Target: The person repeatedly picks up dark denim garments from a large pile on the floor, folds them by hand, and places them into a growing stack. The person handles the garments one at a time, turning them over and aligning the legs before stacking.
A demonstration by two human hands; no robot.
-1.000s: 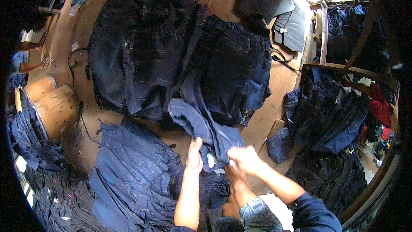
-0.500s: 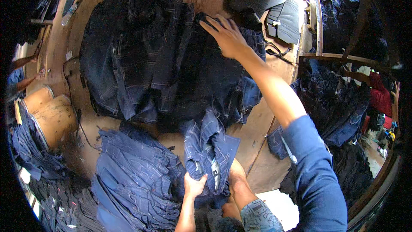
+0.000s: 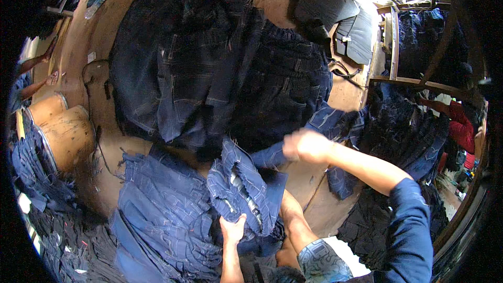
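The left hand pinches a white-stitched denim garment ahead of its fingers; the right hand, blurred, curls its fingers closed around a darker denim piece.

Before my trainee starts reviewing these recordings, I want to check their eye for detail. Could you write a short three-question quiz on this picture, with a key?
1. Which of the wearer's hands holds the folded blue denim bundle?
2. True or false: the large dark denim pile lies farther from the wearer than that bundle.
3. What colour is the clothing on the other person at the right edge? a) white b) red c) yellow

Key:
1. The left hand.
2. True.
3. b) red.
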